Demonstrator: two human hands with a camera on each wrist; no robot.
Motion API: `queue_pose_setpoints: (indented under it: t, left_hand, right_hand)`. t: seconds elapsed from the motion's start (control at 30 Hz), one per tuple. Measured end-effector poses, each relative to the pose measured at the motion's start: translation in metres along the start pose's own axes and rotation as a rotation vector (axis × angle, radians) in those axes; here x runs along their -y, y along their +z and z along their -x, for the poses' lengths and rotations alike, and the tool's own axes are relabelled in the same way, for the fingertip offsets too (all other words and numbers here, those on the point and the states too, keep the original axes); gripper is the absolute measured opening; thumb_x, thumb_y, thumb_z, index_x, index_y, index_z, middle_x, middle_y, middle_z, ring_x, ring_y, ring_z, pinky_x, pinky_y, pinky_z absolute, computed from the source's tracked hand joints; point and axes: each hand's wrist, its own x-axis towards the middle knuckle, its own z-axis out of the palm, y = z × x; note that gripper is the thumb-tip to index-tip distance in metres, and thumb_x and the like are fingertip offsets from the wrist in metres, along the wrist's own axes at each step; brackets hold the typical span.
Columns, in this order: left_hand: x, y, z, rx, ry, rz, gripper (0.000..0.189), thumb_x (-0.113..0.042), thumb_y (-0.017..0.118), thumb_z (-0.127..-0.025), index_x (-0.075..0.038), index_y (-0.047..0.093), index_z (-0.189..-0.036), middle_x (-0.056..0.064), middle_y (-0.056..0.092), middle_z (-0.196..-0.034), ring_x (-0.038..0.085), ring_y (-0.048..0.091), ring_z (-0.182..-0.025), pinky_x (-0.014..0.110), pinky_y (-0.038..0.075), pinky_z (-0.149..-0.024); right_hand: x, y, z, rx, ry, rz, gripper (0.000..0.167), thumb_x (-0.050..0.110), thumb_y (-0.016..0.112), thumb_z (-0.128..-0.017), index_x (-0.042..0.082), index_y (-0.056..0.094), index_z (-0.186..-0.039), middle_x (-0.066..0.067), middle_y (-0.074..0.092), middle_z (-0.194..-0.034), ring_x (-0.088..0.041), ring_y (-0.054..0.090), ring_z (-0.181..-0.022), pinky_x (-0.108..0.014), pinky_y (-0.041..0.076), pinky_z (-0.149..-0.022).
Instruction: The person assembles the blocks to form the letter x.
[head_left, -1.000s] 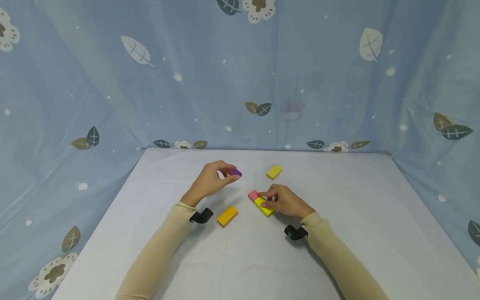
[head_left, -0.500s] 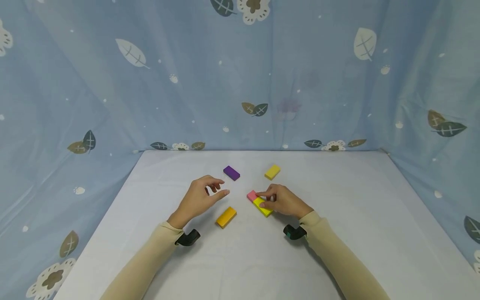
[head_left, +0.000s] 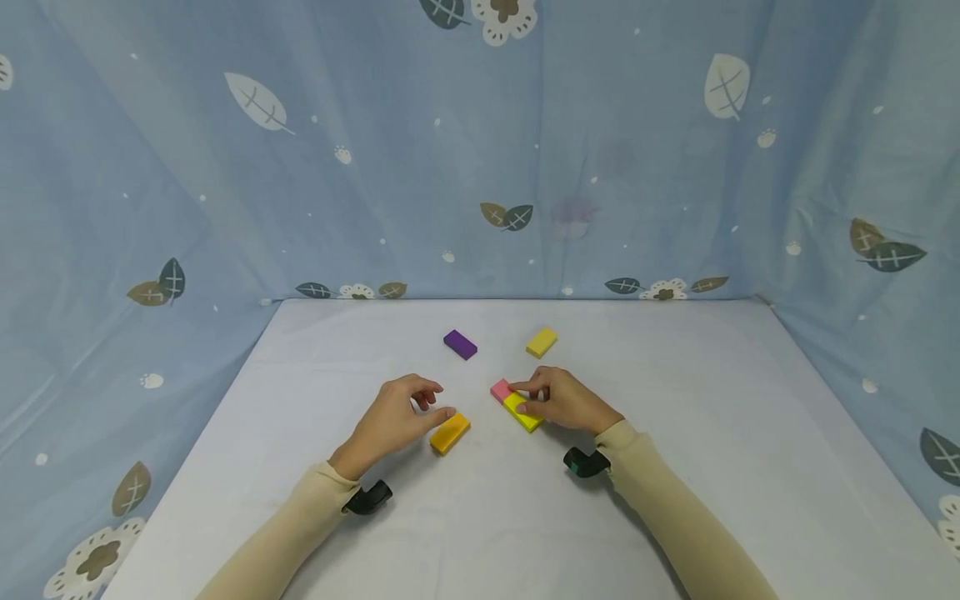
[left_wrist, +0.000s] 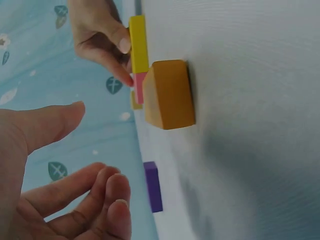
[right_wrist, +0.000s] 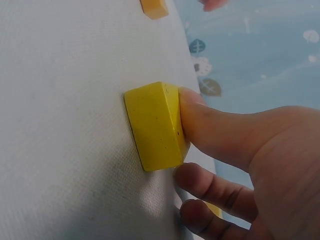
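My left hand (head_left: 397,419) is held beside and above the orange block (head_left: 451,434), its thumb reaching over the block's far end in the head view. The left wrist view shows a gap between thumb and fingers, with nothing held. My right hand (head_left: 564,400) holds the bright yellow block (right_wrist: 150,127), thumb on its upper face and fingers along its far side. Its index fingertip is at the pink block (head_left: 501,390), which lies end to end with the bright yellow one on the white cloth.
Farther back lie a purple block (head_left: 461,344) and a paler yellow block (head_left: 542,342). A white cloth (head_left: 645,517) covers the table, and a blue patterned curtain (head_left: 375,150) stands behind and at both sides.
My left hand has let go of the purple block, leaving it at the back, and has come nearer toward the orange block. The right hand stays on the bright yellow block.
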Motion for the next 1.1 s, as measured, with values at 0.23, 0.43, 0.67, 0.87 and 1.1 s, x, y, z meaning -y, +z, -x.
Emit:
queue_pose_setpoints:
  t: [0.23,0.43,0.67,0.87,1.1]
  left_hand:
    - [0.000,0.002,0.003,0.044,0.002,-0.012,0.040,-0.031,0.082,-0.087,-0.001,0.075,-0.112,0.005,0.071,-0.094,0.014,0.063,-0.084,0.026,0.052,-0.074]
    - [0.000,0.005,0.005,0.078,-0.017,-0.027,0.036,-0.028,0.083,-0.086,0.000,0.075,-0.107,0.004,0.070,-0.091,0.014,0.061,-0.081,0.025,0.052,-0.073]
    - [0.002,0.008,0.007,0.108,-0.013,-0.048,0.033,-0.028,0.084,-0.085,0.000,0.077,-0.101,0.003,0.071,-0.086,0.012,0.060,-0.077,0.023,0.051,-0.070]
    - [0.002,0.010,0.009,0.123,0.005,-0.062,0.031,-0.028,0.086,-0.083,-0.002,0.077,-0.096,0.000,0.068,-0.081,0.009,0.056,-0.072,0.021,0.049,-0.066]
    - [0.002,0.013,0.011,0.134,0.006,-0.083,0.028,-0.030,0.087,-0.082,-0.006,0.077,-0.090,-0.003,0.066,-0.077,0.009,0.053,-0.069,0.022,0.046,-0.064]
  right_hand:
    - [0.000,0.000,0.000,0.009,-0.019,0.005,0.019,0.016,0.078,-0.093,0.008,0.081,-0.110,-0.004,0.067,-0.091,-0.015,0.047,-0.073,-0.020,0.038,-0.057]
    - [0.001,-0.001,-0.001,-0.003,-0.014,0.009,0.012,0.016,0.078,-0.092,0.011,0.083,-0.103,-0.002,0.068,-0.092,-0.016,0.047,-0.074,-0.021,0.038,-0.058]
    - [0.003,-0.001,-0.001,0.010,-0.005,0.005,0.015,0.017,0.079,-0.092,0.011,0.082,-0.105,-0.002,0.068,-0.094,-0.017,0.047,-0.074,-0.020,0.037,-0.057]
    - [0.003,-0.001,0.000,0.009,-0.005,0.003,0.025,0.016,0.079,-0.092,0.010,0.080,-0.116,-0.002,0.068,-0.092,-0.017,0.047,-0.073,-0.020,0.038,-0.056]
    - [0.004,0.000,0.001,0.007,0.014,0.008,0.033,0.015,0.078,-0.093,0.009,0.076,-0.125,-0.002,0.066,-0.090,-0.017,0.049,-0.075,-0.021,0.039,-0.057]
